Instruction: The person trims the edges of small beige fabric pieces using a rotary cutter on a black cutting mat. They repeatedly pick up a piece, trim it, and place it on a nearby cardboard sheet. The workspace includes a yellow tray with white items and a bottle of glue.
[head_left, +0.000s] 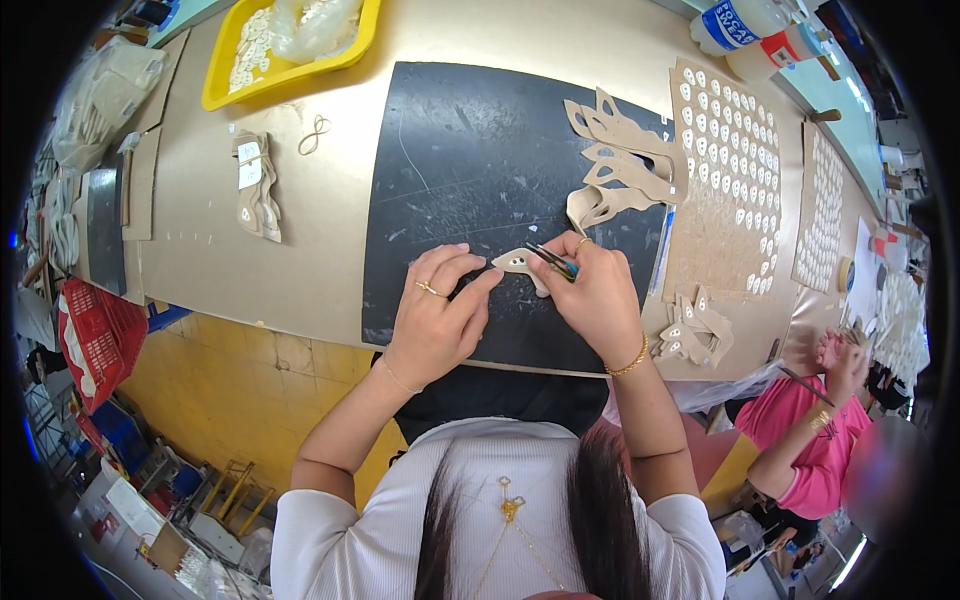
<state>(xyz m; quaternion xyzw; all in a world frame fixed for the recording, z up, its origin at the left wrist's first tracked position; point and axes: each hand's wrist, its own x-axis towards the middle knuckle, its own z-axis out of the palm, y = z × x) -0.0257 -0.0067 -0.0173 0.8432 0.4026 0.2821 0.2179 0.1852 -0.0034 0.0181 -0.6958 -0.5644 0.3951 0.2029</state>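
A small beige cut piece (508, 260), leather-like and with dark holes in its pale end, lies on the black mat (460, 150). My left hand (437, 308) has bent fingers, with the thumb and index tips at the piece's left edge, holding it down. Dark tweezers (556, 262) are pinched in my right hand (597, 298), their tips just over the piece. Beyond my right hand, several similar beige pieces (620, 130) lie fanned out at the mat's right side. Part of the held piece is hidden under my right fingers.
To the right, a brown board (690, 240) carries rows of small white patches, with a pile of beige pieces (695, 330) below it. A tied bundle (262, 190) and a yellow tray (215, 85) are on the left. Bottles (735, 25) stand far right. A person in pink (800, 440) sits nearby.
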